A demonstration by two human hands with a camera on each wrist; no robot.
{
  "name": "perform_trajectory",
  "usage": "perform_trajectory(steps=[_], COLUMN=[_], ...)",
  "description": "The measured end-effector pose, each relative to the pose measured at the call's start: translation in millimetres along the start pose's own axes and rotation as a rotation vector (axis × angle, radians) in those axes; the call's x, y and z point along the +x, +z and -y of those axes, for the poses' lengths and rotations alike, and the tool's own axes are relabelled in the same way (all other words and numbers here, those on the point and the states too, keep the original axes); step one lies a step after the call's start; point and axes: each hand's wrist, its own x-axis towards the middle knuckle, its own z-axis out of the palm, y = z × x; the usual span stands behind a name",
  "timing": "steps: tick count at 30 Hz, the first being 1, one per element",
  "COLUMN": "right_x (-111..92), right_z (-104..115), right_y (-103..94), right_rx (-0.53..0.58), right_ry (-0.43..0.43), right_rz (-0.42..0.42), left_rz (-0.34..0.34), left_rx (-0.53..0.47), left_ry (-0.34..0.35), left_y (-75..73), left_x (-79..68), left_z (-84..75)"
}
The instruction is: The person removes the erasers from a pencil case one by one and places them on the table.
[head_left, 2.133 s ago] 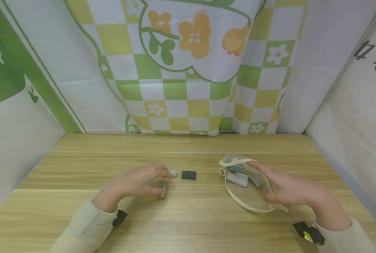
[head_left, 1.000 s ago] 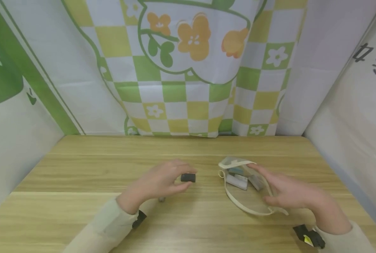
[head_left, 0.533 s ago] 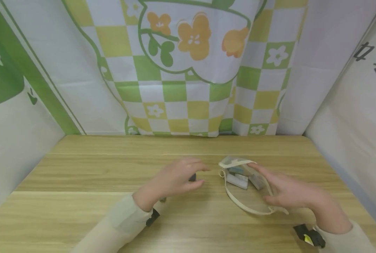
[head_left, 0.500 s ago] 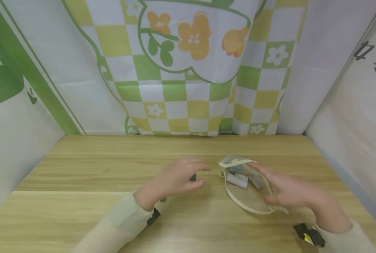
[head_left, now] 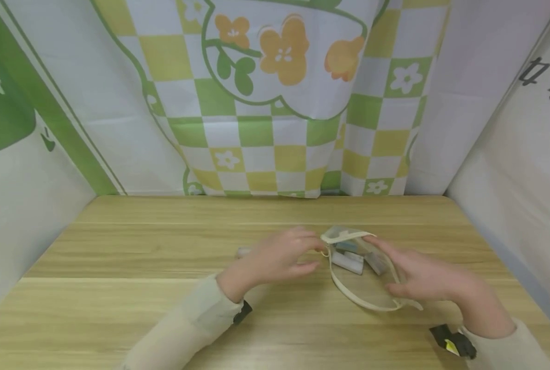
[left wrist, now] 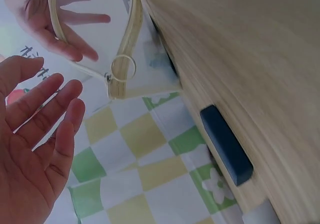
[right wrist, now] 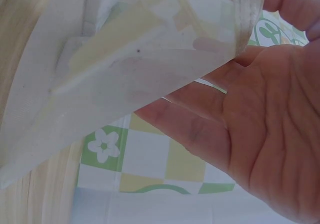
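Note:
My right hand point(head_left: 423, 272) grips the rim of a translucent pouch point(head_left: 363, 298) with cream zip edging, holding its mouth wide. Inside lie several small blocks: a pale grey one point(head_left: 347, 262), a greyer one point(head_left: 375, 263) and a bluish one point(head_left: 346, 246). My left hand point(head_left: 279, 259) is beside the pouch's left edge, fingertips right at the zip ring point(left wrist: 123, 67). In the left wrist view its palm is bare and the fingers are loosely bent. A dark rectangular block point(left wrist: 227, 146) rests on the table, hidden behind the left hand in the head view.
On the wooden table point(head_left: 117, 308), a pale block point(head_left: 243, 252) shows just behind the left wrist. A checked, flowered curtain point(head_left: 275, 123) hangs along the back edge. White sheets point(head_left: 520, 154) stand at the sides.
My left hand has moved right from the pale blocks, past the dark block, to the pouch's edge. The dark block stays on the table. My right hand keeps its grip on the pouch.

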Motion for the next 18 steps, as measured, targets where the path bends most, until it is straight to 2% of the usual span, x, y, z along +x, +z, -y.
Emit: perform_trajectory(steps=[10, 18], right_x=[0.1, 1.0], right_z=[0.2, -0.1], right_y=[-0.8, -1.5], right_rx=[0.000, 0.008], right_ry=[0.010, 0.030], right_rz=[0.006, 0.028], left_rz=[0.024, 0.082], left_rx=[-0.020, -0.071], left_ry=[0.017, 0.045], left_y=[6.6, 15.5], left_x=[13.4, 29.3], left_z=[-4.8, -9.7])
